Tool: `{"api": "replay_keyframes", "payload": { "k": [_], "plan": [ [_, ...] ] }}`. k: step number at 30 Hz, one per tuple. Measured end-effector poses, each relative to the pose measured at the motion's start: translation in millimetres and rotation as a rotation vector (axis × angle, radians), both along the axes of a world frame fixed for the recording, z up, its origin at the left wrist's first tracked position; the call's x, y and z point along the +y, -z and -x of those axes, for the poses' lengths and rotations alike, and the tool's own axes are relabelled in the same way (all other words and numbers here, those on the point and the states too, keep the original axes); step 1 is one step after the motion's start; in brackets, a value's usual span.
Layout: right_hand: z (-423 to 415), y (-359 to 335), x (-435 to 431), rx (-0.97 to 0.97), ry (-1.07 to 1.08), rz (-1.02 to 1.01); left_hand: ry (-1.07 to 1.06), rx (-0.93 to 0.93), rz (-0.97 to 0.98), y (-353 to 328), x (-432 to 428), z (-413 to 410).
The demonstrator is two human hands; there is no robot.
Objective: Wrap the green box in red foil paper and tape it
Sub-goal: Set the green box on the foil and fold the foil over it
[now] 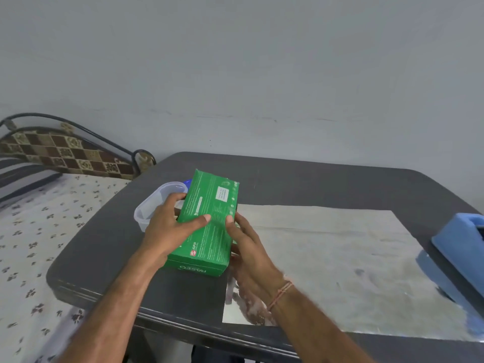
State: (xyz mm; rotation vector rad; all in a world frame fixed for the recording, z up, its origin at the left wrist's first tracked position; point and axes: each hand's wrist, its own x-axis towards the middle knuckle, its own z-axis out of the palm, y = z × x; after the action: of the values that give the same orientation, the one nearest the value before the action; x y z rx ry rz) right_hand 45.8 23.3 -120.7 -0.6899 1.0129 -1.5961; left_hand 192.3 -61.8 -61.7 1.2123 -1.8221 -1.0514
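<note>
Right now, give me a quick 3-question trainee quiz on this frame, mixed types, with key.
1. True or false: the left hand and the right hand both hold the green box.
2. Which side of the foil sheet faces up? A red, B silver, C green.
3. What stands on the table just left of the box?

Key: 1 true. 2 B. 3 the clear tub.

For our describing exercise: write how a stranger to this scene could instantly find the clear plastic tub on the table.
Start at the dark grey table, then go to its left part, nearest the bed. There, just left of the green box, sits the tub: the only see-through, round-cornered container.
</note>
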Motion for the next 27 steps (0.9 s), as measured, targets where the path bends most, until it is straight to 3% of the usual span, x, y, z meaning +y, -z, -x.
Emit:
{"api": "replay_keyframes", "payload": {
  "k": [7,9,13,15,18,27],
  "plan": [
    [55.9,-22.4,10.6,-0.138,0.162,-0.021,0.064,0.337,-0.175,10.1,20.2,27.4],
    [96.9,-25.3,27.2,-0.119,0.203,-0.025,0.048,0.177,-0.058,33.9,19.7,41.6],
    [164.6,-25.4,71.0,-0.029,0.294,-0.092,0.335,-0.572,0.193,90.2,31.6,80.9],
    [185.9,-23.4,95.0,-0.004,0.327,-0.121,0.413,-0.787,0.313,100.9,34.8,95.0],
    [200.4,-17.8,122.3,0.019,0.376,-0.145,0.422,-0.858,0.401,106.5,26.9,99.2],
    [197.5,-13.6,133.4,0.022,0.386,-0.168,0.454,-0.943,0.38,102.8,-5.7,64.6]
  ]
}}
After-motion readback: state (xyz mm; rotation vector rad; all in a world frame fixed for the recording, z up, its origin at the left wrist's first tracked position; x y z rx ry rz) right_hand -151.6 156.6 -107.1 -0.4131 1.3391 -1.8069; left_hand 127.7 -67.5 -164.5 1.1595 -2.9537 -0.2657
